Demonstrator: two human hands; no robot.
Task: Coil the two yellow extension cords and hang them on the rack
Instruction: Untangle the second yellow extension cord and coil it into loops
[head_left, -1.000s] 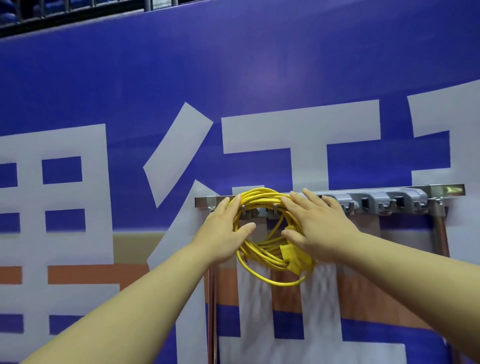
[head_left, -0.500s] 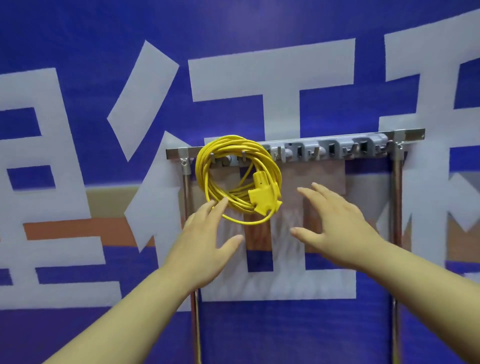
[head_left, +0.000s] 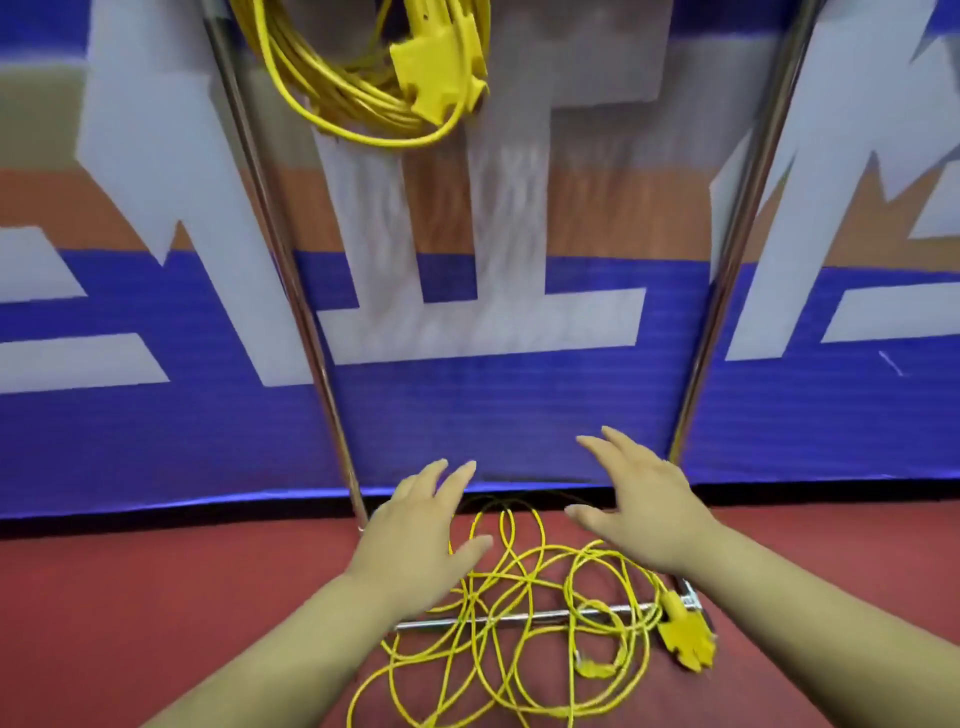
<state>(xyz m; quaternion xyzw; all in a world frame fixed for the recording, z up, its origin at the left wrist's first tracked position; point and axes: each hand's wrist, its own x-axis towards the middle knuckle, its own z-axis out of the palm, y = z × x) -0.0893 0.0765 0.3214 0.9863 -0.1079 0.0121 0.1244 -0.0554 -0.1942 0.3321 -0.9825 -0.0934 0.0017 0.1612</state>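
At 6 o'clock the loose cord (head_left: 519, 623) lay tangled on the red floor (head_left: 156, 597), draped across the rack's base bar (head_left: 540, 616). Its socket block (head_left: 685, 636) sat at the tangle's 4 o'clock. My left hand (head_left: 415, 540) and right hand (head_left: 649, 509) were over the tangle, fingers spread, both released, gripping nothing; contact unclear. Behind them, left post (head_left: 291, 291) and right post (head_left: 737, 228) stood against the blue banner (head_left: 519, 405). The coiled cord (head_left: 353, 88) hung at 12 o'clock, beside the left post.

Indoor hall, blue banner (head_left: 493, 410), red floor (head_left: 130, 597)
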